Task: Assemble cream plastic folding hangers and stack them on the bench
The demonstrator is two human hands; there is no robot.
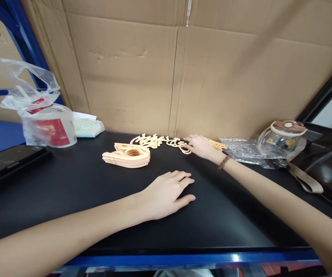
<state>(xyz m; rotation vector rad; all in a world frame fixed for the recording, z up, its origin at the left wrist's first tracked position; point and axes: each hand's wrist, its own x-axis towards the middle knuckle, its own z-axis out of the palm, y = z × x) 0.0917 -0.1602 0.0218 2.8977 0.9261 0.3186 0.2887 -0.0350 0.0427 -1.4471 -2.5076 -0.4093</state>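
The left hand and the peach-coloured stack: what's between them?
Only black tabletop shows between the left hand and the stack, in the head view.

Hands, two: left hand (170, 196), one; right hand (202, 147), one; bracelet (223, 162), one; stack (127, 160), one, with at least four layers; curved pieces (154, 142), well over five, overlapping, exact count not possible; rods (218, 144), several, partly hidden, total not established; jar (285, 137), one; carrier bag (40, 102), one; packet (88, 127), one; dark bag (327, 165), one; black flat device (7, 163), one; tabletop (226, 215), one.
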